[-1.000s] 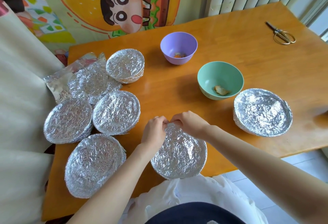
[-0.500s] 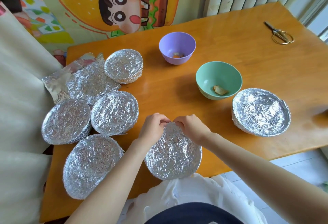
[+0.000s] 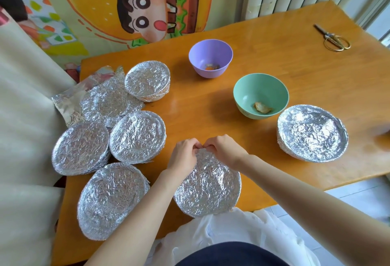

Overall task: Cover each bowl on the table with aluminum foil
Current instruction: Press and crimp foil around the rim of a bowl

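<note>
A foil-covered bowl (image 3: 207,187) sits at the near table edge, tilted toward me. My left hand (image 3: 184,154) and my right hand (image 3: 224,149) pinch the foil at its far rim, fingertips nearly touching. Two bowls stand uncovered: a purple bowl (image 3: 211,53) with food scraps and a green bowl (image 3: 260,91) with a food piece. Several foil-covered bowls lie on the left: one (image 3: 147,80), another (image 3: 137,136), a third (image 3: 81,147), and a large one (image 3: 111,200). One more foil-covered bowl (image 3: 312,135) sits on the right.
Loose crumpled foil sheets (image 3: 92,101) lie at the table's left edge. Scissors (image 3: 333,38) rest at the far right corner. The orange wooden table (image 3: 285,44) stands against a cartoon wall mat; a beige cushion is to the left.
Both hands stayed pinching the far rim while the foil-covered bowl slid slightly nearer to me and leftward at the table edge.
</note>
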`<action>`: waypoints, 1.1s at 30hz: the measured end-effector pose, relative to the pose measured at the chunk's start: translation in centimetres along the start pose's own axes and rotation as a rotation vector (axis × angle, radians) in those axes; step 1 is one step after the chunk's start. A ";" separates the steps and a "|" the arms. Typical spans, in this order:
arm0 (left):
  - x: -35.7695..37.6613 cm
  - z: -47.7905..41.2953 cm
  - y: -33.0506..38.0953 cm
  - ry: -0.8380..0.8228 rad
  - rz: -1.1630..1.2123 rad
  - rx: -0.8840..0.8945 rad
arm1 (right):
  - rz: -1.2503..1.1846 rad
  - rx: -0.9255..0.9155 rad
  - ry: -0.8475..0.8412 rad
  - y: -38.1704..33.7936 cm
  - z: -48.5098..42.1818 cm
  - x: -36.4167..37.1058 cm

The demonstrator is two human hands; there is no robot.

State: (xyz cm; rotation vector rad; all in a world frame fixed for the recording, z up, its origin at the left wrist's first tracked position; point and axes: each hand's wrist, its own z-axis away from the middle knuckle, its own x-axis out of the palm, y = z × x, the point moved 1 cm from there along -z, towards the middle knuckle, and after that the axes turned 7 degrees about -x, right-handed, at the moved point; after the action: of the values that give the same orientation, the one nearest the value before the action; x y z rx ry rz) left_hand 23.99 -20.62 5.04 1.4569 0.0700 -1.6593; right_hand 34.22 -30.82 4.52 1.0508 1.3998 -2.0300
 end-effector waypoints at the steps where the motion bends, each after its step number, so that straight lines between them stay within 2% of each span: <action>1: 0.0 0.0 -0.1 0.000 0.003 -0.001 | -0.005 -0.007 -0.004 0.1 0.0 0.0; 7: -0.5 0.4 -0.8 0.040 -0.006 -0.019 | -0.096 0.020 -0.024 1.2 0.8 -0.1; 19: 0.0 0.6 -1.1 0.034 -0.093 -0.009 | 0.073 0.037 -0.012 0.9 1.0 0.9; 28: -0.5 0.8 -1.1 0.051 -0.034 -0.022 | -0.045 0.000 -0.029 -0.4 -0.8 0.3; 33: -0.2 1.2 -1.3 0.072 -0.032 -0.025 | 0.007 0.033 -0.030 -0.8 -0.5 0.8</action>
State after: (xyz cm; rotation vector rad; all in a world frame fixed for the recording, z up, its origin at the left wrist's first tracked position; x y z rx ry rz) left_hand 22.25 -20.36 4.95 1.5035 0.1543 -1.6265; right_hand 33.31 -30.02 4.30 1.0333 1.3495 -2.0622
